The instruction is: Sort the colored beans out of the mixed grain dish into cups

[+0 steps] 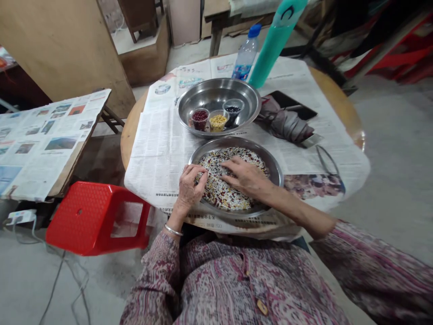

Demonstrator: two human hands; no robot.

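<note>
A wide steel basin [275,180] in front of me holds a layer of mixed white grains [219,194] with red, yellow and black beans among them. My right hand [245,176] reaches over this mix, thumb and forefinger apart, fingertips touching the grains. At the basin's left rim is my left hand [192,186], its fingers curled in toward the thumb; what lies inside them is hidden. Behind stands a second steel basin [189,101] with three clear plastic cups: red beans [200,115], yellow beans [217,121] and black beans [232,109].
Newspaper [152,144] covers the round table. A water bottle [246,54] and a tall teal bottle [275,45] stand at the back. Right of the basins lie a folded grey umbrella [287,122] and a dark tablet-like item [304,106]. A red stool [91,216] stands left.
</note>
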